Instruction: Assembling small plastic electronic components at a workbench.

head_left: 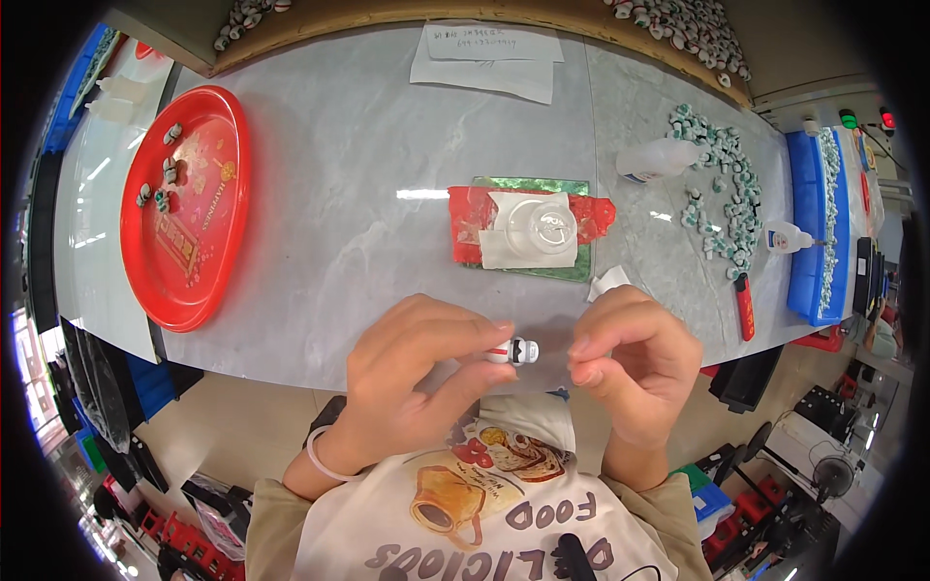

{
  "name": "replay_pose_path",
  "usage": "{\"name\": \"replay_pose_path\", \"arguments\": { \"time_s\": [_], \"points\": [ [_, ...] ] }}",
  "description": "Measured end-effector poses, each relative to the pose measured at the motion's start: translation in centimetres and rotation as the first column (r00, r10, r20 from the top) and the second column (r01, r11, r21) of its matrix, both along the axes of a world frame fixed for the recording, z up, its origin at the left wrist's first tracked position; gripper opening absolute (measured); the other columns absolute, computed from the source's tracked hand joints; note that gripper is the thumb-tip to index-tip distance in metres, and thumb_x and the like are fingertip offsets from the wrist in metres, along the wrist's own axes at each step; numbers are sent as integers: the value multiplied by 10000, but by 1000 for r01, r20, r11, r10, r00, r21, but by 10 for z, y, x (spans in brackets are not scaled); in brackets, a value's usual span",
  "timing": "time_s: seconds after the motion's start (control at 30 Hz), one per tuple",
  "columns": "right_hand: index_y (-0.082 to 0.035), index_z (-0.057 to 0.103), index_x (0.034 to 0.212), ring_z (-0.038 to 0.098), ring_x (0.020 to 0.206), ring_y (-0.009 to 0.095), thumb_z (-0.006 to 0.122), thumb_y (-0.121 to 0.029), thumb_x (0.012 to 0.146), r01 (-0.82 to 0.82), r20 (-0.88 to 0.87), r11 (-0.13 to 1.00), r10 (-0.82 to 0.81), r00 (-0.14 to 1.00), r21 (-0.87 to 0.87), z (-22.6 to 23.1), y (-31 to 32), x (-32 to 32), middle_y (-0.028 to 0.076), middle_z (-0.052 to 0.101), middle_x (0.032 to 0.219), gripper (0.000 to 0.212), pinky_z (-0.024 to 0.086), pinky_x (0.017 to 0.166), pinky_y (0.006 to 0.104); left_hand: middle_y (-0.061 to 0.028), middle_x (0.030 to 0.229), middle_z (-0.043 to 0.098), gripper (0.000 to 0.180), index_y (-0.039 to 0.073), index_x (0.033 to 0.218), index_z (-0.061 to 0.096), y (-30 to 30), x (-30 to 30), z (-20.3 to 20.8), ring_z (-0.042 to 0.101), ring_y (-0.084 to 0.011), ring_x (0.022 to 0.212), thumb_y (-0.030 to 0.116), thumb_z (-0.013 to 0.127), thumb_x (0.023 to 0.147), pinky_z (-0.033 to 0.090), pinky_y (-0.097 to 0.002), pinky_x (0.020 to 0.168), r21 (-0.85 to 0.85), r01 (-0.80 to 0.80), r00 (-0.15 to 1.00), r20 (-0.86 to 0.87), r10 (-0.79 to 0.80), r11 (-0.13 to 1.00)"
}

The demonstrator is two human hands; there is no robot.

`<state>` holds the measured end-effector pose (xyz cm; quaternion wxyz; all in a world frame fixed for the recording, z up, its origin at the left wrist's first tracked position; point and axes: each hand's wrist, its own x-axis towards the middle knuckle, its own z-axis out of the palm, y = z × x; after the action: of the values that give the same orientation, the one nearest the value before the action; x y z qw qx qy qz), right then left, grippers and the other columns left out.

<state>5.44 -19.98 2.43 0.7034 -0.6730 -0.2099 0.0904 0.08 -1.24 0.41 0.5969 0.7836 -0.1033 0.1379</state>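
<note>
Between the thumb and fingers of my left hand (417,358) is a small white figurine (513,351) with black and red markings, lying sideways just above the table's near edge. My right hand (635,358) is a short way to its right, apart from the figurine. Its thumb and forefinger come together in a pinch, and whatever may be between them is too small to make out. Beyond both hands, a clear round dish (552,229) sits on white paper (499,254) over a red wrapper (467,228) and a green sheet (581,261).
A red oval tray (239,194) at the left holds several small figurines. To the right are many green-and-white pieces (722,145), a white bottle (664,158), a smaller bottle (785,237), a red-handled tool (744,308) and a blue bin (806,213). Papers (484,73) lie at the back.
</note>
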Motion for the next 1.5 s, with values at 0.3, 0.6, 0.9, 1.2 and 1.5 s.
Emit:
{"name": "replay_pose_path", "arguments": {
  "time_s": [0.3,0.6,0.9,1.2,1.5],
  "points": [
    [7,602,865,544,650,143,770,-111,694,-50,-1,999,50,999,-16,-8,3,1,91,612,791,268,417,560,238,-94,805,639,271,-11,919,611,1,1,0,580,-177,677,117,756,728,434,-266,555,38,3,999,42,-5,999],
    [2,603,868,558,638,157,770,-136,694,-141,51,980,149,988,-139,-6,10,7,86,610,771,279,432,544,245,-58,831,662,291,46,928,639,0,2,0,593,-202,648,109,762,671,446,-286,567,26,-19,999,41,18,999],
    [15,592,838,559,618,149,726,-124,734,-163,-91,974,151,984,-157,2,7,3,87,610,753,220,427,542,244,-54,787,633,243,52,914,632,-7,-1,-1,565,-193,638,163,743,728,420,-280,552,211,-62,991,131,34,976],
    [24,600,807,528,515,189,630,-125,806,-350,-152,895,319,936,-276,13,0,6,91,573,620,152,387,472,277,-51,826,605,262,48,924,605,-12,-9,-7,552,-202,644,244,684,769,426,-297,532,490,-171,949,316,8,855],
    [35,605,812,511,542,126,582,-138,868,-546,-408,827,456,791,-135,18,-8,10,57,606,653,183,388,509,248,-75,846,555,316,23,888,574,-13,-10,-10,532,-224,655,322,635,807,430,-323,516,534,-172,901,424,-86,827]
  ]
}}
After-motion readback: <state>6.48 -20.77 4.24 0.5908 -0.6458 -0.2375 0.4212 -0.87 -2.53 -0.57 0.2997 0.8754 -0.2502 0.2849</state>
